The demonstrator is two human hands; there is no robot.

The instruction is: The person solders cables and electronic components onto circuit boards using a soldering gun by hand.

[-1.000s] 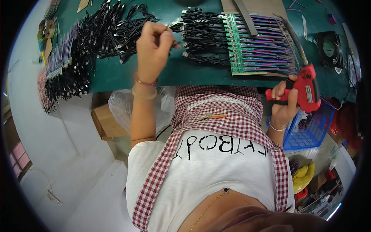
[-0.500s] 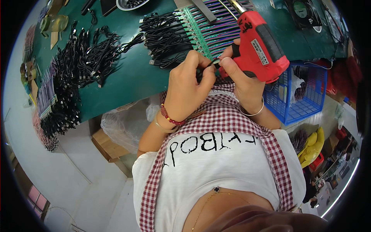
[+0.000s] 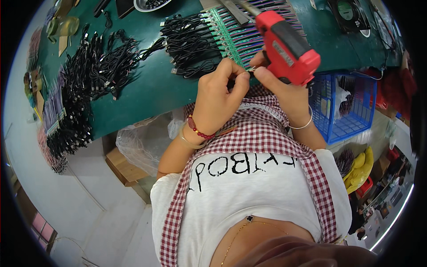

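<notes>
My right hand (image 3: 282, 91) is closed around a red soldering gun (image 3: 287, 46) with a black grip panel; its metal barrel points up and left over the table. The thumb and forefinger of that hand also come close to my left fingertips. My left hand (image 3: 220, 95) is closed in a pinch at a thin wire end (image 3: 251, 70), mostly hidden by the fingers. Just beyond both hands lies a row of green circuit boards (image 3: 227, 42), with coloured wires on the right and bundled black cables (image 3: 189, 44) on the left. A flat metal bar (image 3: 233, 11) rests across the boards.
A heap of black cables (image 3: 106, 60) covers the left of the green table (image 3: 129, 100). At the far edge stands a metal bowl (image 3: 151, 5) of small dark parts. A blue plastic basket (image 3: 351, 127) is below the table at right; a fan (image 3: 349, 15) lies far right.
The soldering gun has shifted left and slightly up, and is blurred by motion. My right hand turned with it. My left hand stays almost in place, still pinching.
</notes>
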